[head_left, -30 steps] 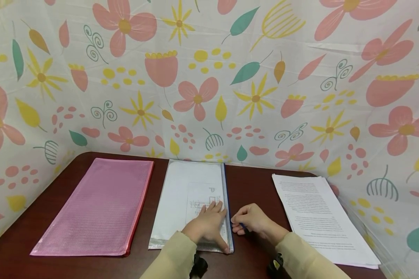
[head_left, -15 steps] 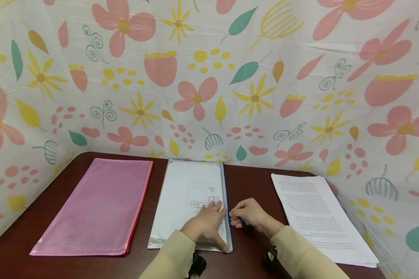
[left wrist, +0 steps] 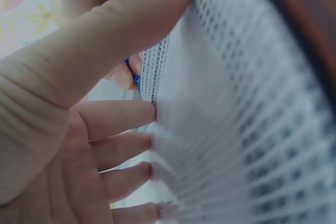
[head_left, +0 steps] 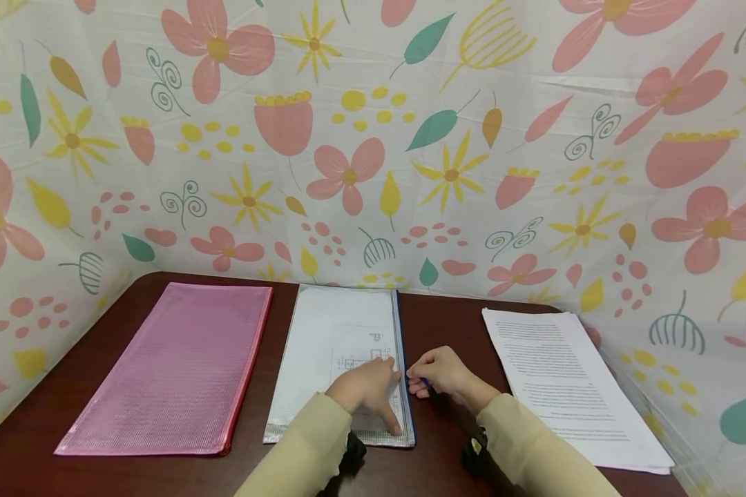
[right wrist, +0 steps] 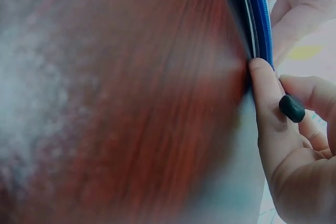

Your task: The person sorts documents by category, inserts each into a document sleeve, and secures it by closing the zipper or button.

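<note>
In the head view a clear mesh zip folder (head_left: 313,345) with a blue zip edge lies on the table, a sheet with a line drawing showing through it. My left hand (head_left: 369,390) rests on its near right part, fingertips and thumb touching the mesh. The left wrist view shows those fingers (left wrist: 123,148) nearly straight against the mesh. Beside the zip edge, my right hand (head_left: 444,376) pinches the zipper pull. The pull's dark end (right wrist: 292,108) sticks out between thumb and fingers in the right wrist view, close to the blue zip (right wrist: 265,24).
A pink mesh folder (head_left: 168,373) with a red zip edge lies to the left on the dark wooden table (head_left: 435,324). At the right is a stack of printed paper (head_left: 578,393). A flower-patterned curtain (head_left: 348,138) stands behind the table.
My right hand has moved slightly away from me along the zip edge with the pull. My left thumb and fingers have shifted slightly on the folder, the thumb farther from the near edge.
</note>
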